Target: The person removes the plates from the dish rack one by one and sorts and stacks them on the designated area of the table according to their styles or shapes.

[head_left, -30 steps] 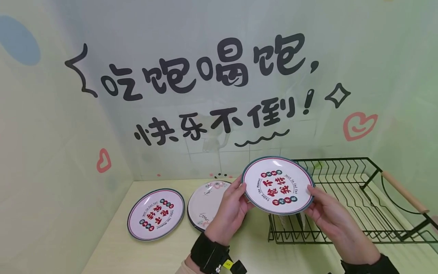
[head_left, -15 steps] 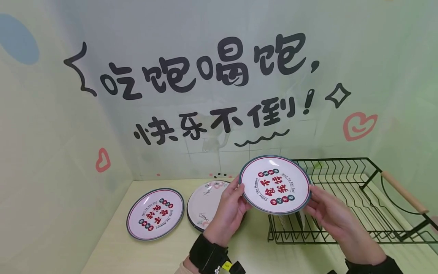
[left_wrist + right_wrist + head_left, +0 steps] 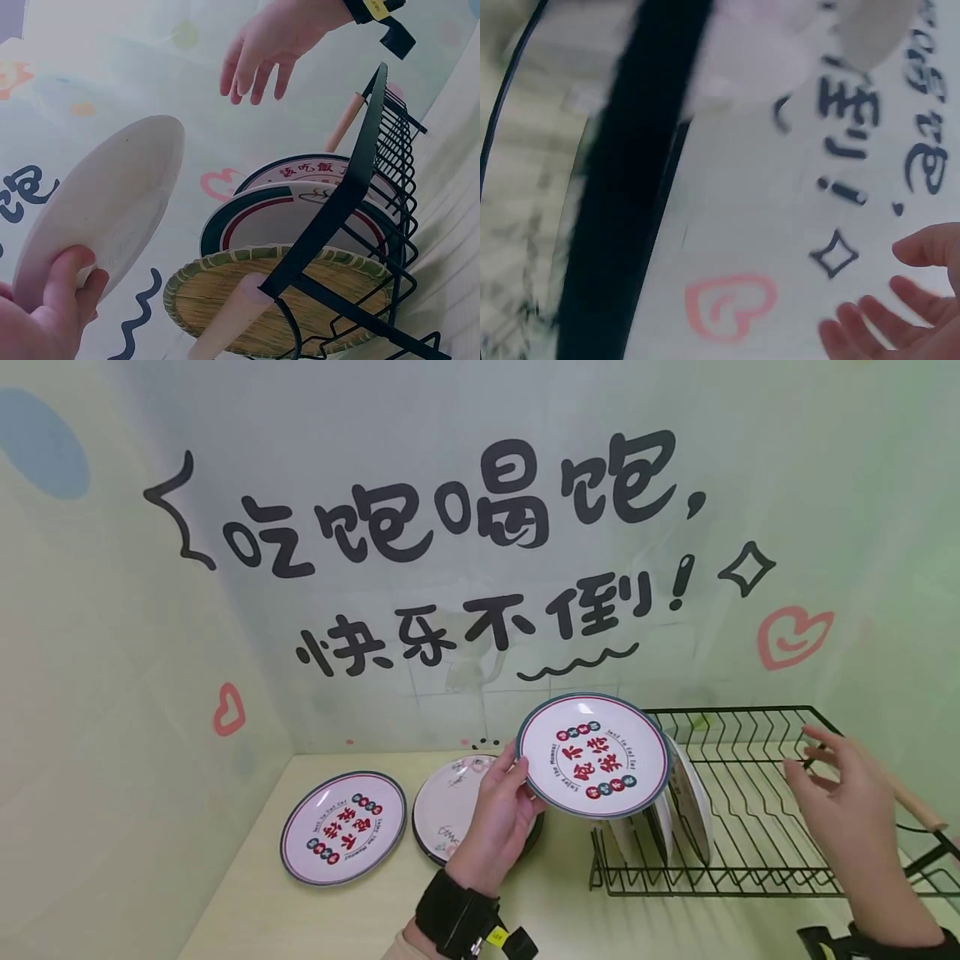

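Note:
My left hand (image 3: 501, 831) grips the left edge of a white plate (image 3: 577, 793) with a teal rim and red lettering, thumb in front and fingers behind. The left wrist view shows this plate's plain underside (image 3: 112, 195). The plate is tilted toward me, lifted at the left end of a black wire dish rack (image 3: 765, 881). Over the right part of that rack hovers my right hand (image 3: 847, 810), its fingers loosely bent and holding nothing. Plates (image 3: 693, 810) stand on edge in the rack's left slots, partly hidden by the held plate.
A matching plate (image 3: 341, 856) lies flat at the table's left. Beside it a floral plate (image 3: 442, 810) sits on a dark-edged one, partly behind my left arm. In the left wrist view, a round woven tray (image 3: 225, 292) stands in the rack, near a wooden handle (image 3: 232, 315).
My right hand has let go of the plate's right edge and moved right, over the rack. The plate, still in my left hand, has shifted slightly left and up, uncovering more of the racked plates.

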{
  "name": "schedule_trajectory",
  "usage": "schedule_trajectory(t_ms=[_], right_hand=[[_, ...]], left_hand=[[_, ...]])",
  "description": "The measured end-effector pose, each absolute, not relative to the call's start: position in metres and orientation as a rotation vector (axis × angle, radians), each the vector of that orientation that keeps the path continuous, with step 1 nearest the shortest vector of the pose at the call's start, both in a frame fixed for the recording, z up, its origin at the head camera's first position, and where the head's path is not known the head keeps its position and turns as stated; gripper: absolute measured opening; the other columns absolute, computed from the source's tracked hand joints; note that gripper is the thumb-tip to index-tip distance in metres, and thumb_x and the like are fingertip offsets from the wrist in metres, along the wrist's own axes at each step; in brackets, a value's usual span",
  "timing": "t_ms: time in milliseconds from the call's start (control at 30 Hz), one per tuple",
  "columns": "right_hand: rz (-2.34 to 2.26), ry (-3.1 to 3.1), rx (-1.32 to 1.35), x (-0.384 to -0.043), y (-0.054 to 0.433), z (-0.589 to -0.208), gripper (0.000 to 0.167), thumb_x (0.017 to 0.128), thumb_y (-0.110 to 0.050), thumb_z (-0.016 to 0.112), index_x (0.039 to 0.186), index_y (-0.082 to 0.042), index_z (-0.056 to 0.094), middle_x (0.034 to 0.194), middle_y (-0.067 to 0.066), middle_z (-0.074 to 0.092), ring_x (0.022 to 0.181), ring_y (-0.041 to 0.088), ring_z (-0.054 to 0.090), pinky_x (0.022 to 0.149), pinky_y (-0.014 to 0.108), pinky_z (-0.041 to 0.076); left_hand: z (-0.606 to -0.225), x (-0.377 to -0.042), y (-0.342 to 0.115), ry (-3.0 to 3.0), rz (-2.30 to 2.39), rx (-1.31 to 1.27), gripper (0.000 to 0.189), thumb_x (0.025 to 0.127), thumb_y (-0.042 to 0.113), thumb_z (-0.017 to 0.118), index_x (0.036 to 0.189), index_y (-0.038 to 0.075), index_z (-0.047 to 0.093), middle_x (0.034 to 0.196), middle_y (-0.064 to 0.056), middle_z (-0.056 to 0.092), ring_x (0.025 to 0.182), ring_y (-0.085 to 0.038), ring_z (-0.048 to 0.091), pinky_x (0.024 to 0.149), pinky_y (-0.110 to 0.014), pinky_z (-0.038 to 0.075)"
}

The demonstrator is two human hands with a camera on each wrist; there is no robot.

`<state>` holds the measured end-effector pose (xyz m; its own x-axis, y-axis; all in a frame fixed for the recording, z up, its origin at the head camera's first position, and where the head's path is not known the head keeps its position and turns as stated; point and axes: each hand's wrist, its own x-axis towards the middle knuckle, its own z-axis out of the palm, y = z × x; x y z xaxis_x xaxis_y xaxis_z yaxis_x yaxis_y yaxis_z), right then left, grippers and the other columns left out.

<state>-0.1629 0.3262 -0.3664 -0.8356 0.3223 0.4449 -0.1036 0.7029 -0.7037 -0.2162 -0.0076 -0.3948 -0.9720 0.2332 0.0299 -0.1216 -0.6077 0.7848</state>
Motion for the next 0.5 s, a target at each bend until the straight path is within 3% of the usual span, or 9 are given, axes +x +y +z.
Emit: schedule_trajectory(t_ms=[33, 100, 167, 200, 333, 433, 500], right_hand=[[0.839, -2.364, -0.181, -0.164, 0.331, -0.365, 0.05, 0.094, -0.019, 0.057, 0.141, -0.014, 0.044, 0.139, 0.007, 0.046, 0.123, 0.018, 0.047, 0.098, 0.028, 0.043], [0.587, -2.347, -0.183, -0.167, 0.342, -0.365, 0.053, 0.09, -0.008, 0.057, 0.14, -0.003, 0.041, 0.147, 0.019, 0.035, 0.129, 0.041, 0.037, 0.106, 0.054, 0.031], [0.434, -2.384, -0.213, -0.169, 0.356, -0.368, 0.059, 0.088, -0.005, 0.058, 0.141, 0.002, 0.035, 0.152, 0.024, 0.023, 0.131, 0.052, 0.024, 0.1, 0.072, 0.018], [0.392, -2.425, -0.243, -0.17, 0.363, -0.369, 0.063, 0.087, -0.005, 0.058, 0.143, 0.002, 0.031, 0.153, 0.025, 0.017, 0.132, 0.054, 0.02, 0.102, 0.07, 0.02], [0.31, -2.626, -0.375, -0.175, 0.395, -0.382, 0.079, 0.087, -0.01, 0.061, 0.147, 0.004, 0.012, 0.152, 0.034, -0.004, 0.137, 0.055, 0.002, 0.11, 0.067, 0.007], [0.283, -2.716, -0.475, -0.183, 0.424, -0.403, 0.08, 0.086, -0.008, 0.061, 0.144, 0.013, 0.01, 0.141, 0.044, 0.007, 0.127, 0.059, 0.015, 0.104, 0.068, 0.018], [0.3, -2.739, -0.528, -0.19, 0.446, -0.423, 0.075, 0.085, -0.004, 0.059, 0.14, 0.019, 0.014, 0.127, 0.048, 0.021, 0.113, 0.059, 0.028, 0.093, 0.067, 0.029]], left_hand=[[-0.394, -0.216, -0.007, 1.269, 2.646, 0.191, 0.042, 0.103, 0.017, 0.037, 0.145, 0.014, 0.035, 0.14, -0.01, 0.048, 0.113, -0.02, 0.059, 0.08, -0.025, 0.055], [-0.394, -0.217, -0.005, 1.262, 2.646, 0.193, 0.042, 0.103, 0.017, 0.038, 0.145, 0.014, 0.035, 0.14, -0.011, 0.048, 0.113, -0.02, 0.059, 0.08, -0.025, 0.055], [-0.394, -0.217, -0.005, 1.263, 2.646, 0.191, 0.042, 0.103, 0.017, 0.038, 0.145, 0.013, 0.035, 0.14, -0.011, 0.049, 0.112, -0.02, 0.06, 0.079, -0.025, 0.055], [-0.395, -0.217, -0.005, 1.268, 2.645, 0.187, 0.042, 0.103, 0.017, 0.038, 0.145, 0.013, 0.035, 0.139, -0.011, 0.049, 0.112, -0.02, 0.06, 0.079, -0.025, 0.055], [-0.396, -0.216, -0.006, 1.266, 2.647, 0.179, 0.042, 0.103, 0.016, 0.038, 0.145, 0.013, 0.036, 0.139, -0.011, 0.049, 0.112, -0.02, 0.06, 0.078, -0.024, 0.055], [-0.397, -0.216, -0.007, 1.263, 2.646, 0.183, 0.042, 0.103, 0.017, 0.038, 0.144, 0.014, 0.037, 0.138, -0.011, 0.05, 0.111, -0.02, 0.061, 0.077, -0.024, 0.056], [-0.396, -0.216, -0.007, 1.264, 2.64, 0.19, 0.041, 0.103, 0.017, 0.038, 0.144, 0.015, 0.038, 0.138, -0.01, 0.051, 0.11, -0.02, 0.061, 0.077, -0.024, 0.056]])
